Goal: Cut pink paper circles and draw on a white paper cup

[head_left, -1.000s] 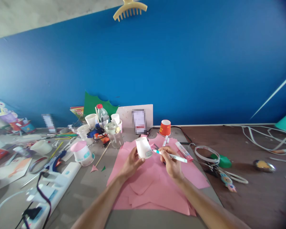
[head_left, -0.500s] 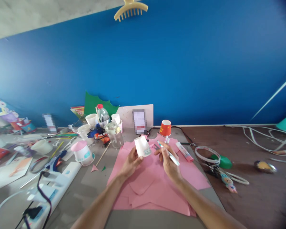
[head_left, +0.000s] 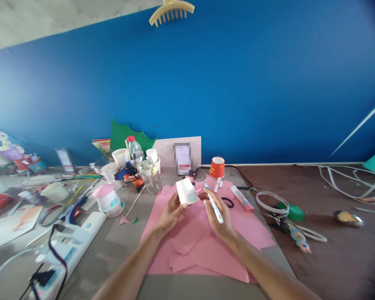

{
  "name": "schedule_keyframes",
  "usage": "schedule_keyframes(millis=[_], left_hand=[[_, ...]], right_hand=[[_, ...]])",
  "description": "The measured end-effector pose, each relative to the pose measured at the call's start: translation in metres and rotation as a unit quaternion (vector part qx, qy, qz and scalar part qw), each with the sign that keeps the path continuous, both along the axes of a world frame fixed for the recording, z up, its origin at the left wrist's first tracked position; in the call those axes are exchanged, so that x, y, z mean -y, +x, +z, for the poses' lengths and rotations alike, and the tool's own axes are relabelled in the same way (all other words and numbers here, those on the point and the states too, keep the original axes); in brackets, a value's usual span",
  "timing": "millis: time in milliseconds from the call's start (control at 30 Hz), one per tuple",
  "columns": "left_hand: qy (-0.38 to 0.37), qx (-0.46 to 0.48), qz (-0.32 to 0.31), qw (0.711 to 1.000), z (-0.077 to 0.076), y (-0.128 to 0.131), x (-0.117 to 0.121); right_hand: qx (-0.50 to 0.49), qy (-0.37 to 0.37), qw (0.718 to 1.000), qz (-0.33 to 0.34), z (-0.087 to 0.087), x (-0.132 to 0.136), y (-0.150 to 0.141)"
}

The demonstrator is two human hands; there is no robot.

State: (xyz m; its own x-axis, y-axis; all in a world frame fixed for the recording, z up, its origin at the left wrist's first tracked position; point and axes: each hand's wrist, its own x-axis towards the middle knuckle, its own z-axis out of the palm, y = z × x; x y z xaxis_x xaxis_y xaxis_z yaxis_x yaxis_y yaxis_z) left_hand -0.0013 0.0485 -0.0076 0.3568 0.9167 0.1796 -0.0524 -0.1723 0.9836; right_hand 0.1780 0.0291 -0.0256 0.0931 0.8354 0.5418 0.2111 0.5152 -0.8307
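Observation:
A white paper cup (head_left: pixel 183 189) with a teal scale-like drawing on its side is tilted in my left hand (head_left: pixel 171 214), whose fingers wrap its lower left. My right hand (head_left: pixel 225 223) is closed on a white marker (head_left: pixel 218 211) with a teal end, which lies slantwise across the fingers. The right fingertips are close beside the cup's drawing; whether they touch it I cannot tell. Both hands are above pink paper sheets (head_left: pixel 206 262). Near my right hand lie a black loop (head_left: pixel 228 202), perhaps a scissors handle, and a glue stick (head_left: pixel 242 199).
A red paper cup (head_left: pixel 217 168) stands behind the paper. To the left are a pink-topped cup (head_left: pixel 108 201), a glass jar (head_left: pixel 150 178), a red-capped bottle (head_left: pixel 135 150) and a power strip (head_left: pixel 78 246). Cables and a keychain (head_left: pixel 298 238) lie to the right.
My right hand has moved slightly left, nearer the cup, and the marker has turned steeper in it. The black loop behind the hand has come into view. My left hand stays nearly still.

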Motion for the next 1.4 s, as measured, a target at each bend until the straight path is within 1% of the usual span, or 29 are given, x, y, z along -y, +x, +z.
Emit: schedule_keyframes(millis=[367,533,700,800,933,1167,1400], left_hand=[[0.008,-0.003,0.002,1.0,-0.002,0.0,-0.001],[0.014,-0.012,0.011,1.0,-0.006,-0.001,-0.002],[0.02,-0.001,0.009,1.0,-0.008,-0.001,-0.003],[0.026,0.005,0.008,1.0,-0.007,0.0,-0.002],[0.025,0.002,0.026,0.999,-0.004,0.001,-0.001],[0.026,-0.002,0.025,0.999,-0.004,0.001,0.0],[0.021,0.002,0.02,1.0,-0.004,0.001,-0.001]], right_hand=[[0.006,0.012,1.0,0.0,0.0,-0.001,0.0],[0.02,0.011,1.0,-0.004,-0.001,-0.001,0.001],[0.003,0.002,1.0,0.008,-0.005,-0.002,0.001],[-0.007,-0.003,1.0,0.016,-0.009,-0.003,0.0],[-0.011,-0.006,1.0,0.023,-0.011,-0.004,0.0],[-0.022,-0.012,0.999,0.022,-0.011,-0.005,-0.001],[-0.063,-0.026,0.998,-0.012,-0.011,-0.005,-0.003]])
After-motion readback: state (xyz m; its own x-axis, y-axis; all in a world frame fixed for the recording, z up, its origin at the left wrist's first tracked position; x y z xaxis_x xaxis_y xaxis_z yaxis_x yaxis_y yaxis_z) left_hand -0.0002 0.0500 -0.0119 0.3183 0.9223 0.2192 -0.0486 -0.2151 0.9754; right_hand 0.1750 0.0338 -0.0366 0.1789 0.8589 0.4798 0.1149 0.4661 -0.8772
